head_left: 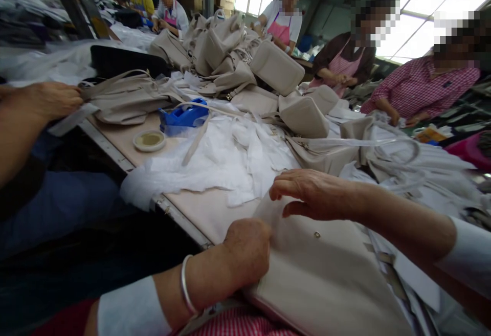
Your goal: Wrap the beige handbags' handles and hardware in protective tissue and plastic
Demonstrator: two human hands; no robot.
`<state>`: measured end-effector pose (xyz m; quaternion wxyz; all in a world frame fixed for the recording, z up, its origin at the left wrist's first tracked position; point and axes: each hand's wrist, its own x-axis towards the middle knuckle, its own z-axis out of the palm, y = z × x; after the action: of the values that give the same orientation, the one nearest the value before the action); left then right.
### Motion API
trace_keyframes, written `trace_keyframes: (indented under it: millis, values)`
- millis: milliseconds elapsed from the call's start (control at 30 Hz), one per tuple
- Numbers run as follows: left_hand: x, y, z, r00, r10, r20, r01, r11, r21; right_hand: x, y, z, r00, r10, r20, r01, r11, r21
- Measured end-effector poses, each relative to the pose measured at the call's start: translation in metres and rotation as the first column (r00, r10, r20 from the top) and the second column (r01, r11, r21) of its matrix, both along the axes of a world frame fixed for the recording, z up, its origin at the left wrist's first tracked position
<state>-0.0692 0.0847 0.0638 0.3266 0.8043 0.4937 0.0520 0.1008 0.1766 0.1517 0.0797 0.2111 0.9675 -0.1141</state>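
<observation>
A beige handbag (330, 269) with a small metal eyelet lies in front of me, at the table's near edge. My left hand (247, 249), with a silver bangle on its wrist, is closed in a fist at the bag's left edge. Its fingertips are hidden, so what they pinch cannot be made out. A thin translucent sheet (264, 216) shows beside that fist, over the bag's upper left corner. Above the bag's upper part is my right hand (310, 193), fingers bent and thumb apart, with nothing visible between them.
Crumpled white tissue (230, 162), a tape roll (149, 140) and a blue tape dispenser (184, 116) lie ahead. Beige bags (278, 67) are heaped beyond. At left, another person's hand (57, 101) reaches to a bag (130, 98). Several people work across the table.
</observation>
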Motion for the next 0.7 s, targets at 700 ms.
trace_keyframes:
  millis: [700]
  values:
    - [0.008,-0.006,-0.003,0.992,0.119,-0.046,-0.115,0.991,0.075,0.025,0.013,-0.043,0.994,0.102,0.033,-0.104,0.993,0.051]
